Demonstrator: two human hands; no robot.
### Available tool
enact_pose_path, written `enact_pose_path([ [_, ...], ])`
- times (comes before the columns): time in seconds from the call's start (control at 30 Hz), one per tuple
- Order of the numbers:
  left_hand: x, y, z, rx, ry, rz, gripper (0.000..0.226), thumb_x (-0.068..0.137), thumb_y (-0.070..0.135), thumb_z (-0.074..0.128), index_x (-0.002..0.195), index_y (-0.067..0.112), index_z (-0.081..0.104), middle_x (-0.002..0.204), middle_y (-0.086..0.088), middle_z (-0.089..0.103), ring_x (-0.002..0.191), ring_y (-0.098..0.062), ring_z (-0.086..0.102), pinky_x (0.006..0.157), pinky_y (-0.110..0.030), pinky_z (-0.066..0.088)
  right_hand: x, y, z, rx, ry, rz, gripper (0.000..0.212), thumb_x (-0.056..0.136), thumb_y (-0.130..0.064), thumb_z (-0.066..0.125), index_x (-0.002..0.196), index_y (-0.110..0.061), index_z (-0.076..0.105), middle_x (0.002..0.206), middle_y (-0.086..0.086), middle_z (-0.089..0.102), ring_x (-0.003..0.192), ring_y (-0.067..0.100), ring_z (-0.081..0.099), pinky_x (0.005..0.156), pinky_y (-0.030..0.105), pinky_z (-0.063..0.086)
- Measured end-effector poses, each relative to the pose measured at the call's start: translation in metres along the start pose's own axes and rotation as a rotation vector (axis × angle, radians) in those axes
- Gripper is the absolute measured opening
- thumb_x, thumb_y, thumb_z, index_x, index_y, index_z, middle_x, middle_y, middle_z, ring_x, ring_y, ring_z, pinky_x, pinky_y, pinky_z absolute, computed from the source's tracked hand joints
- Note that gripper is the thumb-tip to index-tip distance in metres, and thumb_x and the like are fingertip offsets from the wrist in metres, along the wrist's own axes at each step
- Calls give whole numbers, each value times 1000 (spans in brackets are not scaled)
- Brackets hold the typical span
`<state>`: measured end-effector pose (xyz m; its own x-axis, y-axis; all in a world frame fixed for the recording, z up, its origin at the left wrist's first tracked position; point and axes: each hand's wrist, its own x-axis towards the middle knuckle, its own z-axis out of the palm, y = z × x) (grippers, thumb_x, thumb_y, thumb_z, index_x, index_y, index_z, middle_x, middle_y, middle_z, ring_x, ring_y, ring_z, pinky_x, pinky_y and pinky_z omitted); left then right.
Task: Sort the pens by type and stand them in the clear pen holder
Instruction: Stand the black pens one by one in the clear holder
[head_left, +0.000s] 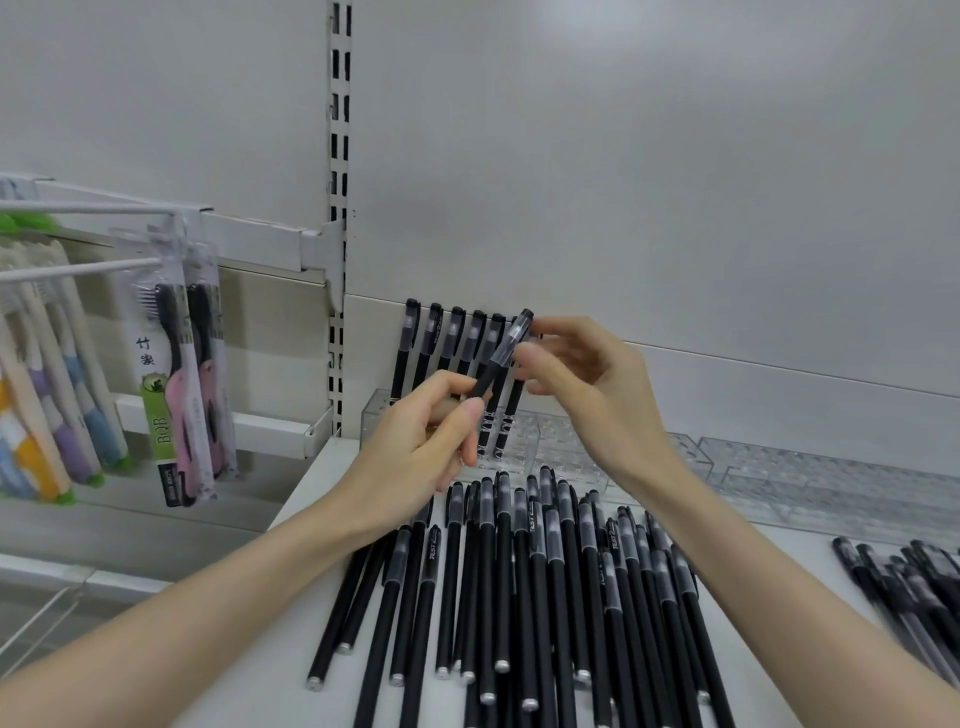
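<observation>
Head view of a shop shelf (779, 597). The left hand (415, 441) grips the barrel of one black pen (506, 345), fingers curled round it. The right hand (587, 384) pinches its smoky translucent cap between thumb and forefinger. The pen is tilted, cap up and to the right, in the air just in front of the clear pen holder (371, 415).

The holder stands at the back of the shelf against the white back panel (623, 182). A row of capped pens (431, 338) stands in its left part; the holes to their right are open. A second clear holder (831, 478) lies further right.

A loose pile of pens (519, 571) lies on the shelf below the hands, caps towards the holder. A smaller pile (904, 587) sits near the right border, with a bare strip of shelf between the two. The shelf's left edge runs diagonally just beside the left wrist; beyond it the surface drops away.

Clips in the large pile read "TEST". At left, toothbrush packs (176, 364) hang on white hooks (78, 270); a green label reads "BQB" below two Chinese characters. A slotted upright (340, 156) divides the two bays.
</observation>
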<state>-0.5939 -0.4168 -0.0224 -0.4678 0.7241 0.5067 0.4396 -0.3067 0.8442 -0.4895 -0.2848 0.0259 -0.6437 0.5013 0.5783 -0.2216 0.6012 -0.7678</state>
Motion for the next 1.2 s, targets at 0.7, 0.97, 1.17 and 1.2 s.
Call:
enact_pose_path([
  [0.7, -3, -12, 4, 844, -185, 173, 65, 86, 61, 11, 137, 37, 45, 132, 19, 42, 124, 5, 20, 105, -19, 2, 20, -11, -29, -78, 285, -167, 34, 82, -5, 71, 96, -33, 60, 78, 5, 65, 71, 23, 69, 74, 44, 58],
  [0.97, -1, -12, 3, 920, -250, 128, 72, 82, 64, 2, 140, 40, 40, 136, 20, 37, 128, 1, 17, 104, -21, 3, 19, 9, -16, -187, 207, -154, 37, 82, -8, 72, 97, -38, 57, 74, -6, 62, 73, 22, 67, 75, 42, 57],
  [1.17, -1, -11, 4, 945, -253, 121, 74, 81, 63, -1, 140, 41, 38, 137, 21, 35, 128, 1, 16, 103, -21, 3, 19, 17, -15, -213, 144, -123, 30, 83, -6, 70, 100, -28, 58, 76, 5, 68, 74, 19, 69, 74, 35, 59],
  [1.2, -1, -11, 4, 945, -253, 120, 75, 81, 63, -2, 140, 41, 38, 137, 21, 35, 128, 1, 16, 103, -20, 3, 19, 16, -16, -216, 138, -122, 29, 83, -6, 70, 100, -27, 58, 76, 6, 68, 73, 18, 69, 74, 34, 59],
])
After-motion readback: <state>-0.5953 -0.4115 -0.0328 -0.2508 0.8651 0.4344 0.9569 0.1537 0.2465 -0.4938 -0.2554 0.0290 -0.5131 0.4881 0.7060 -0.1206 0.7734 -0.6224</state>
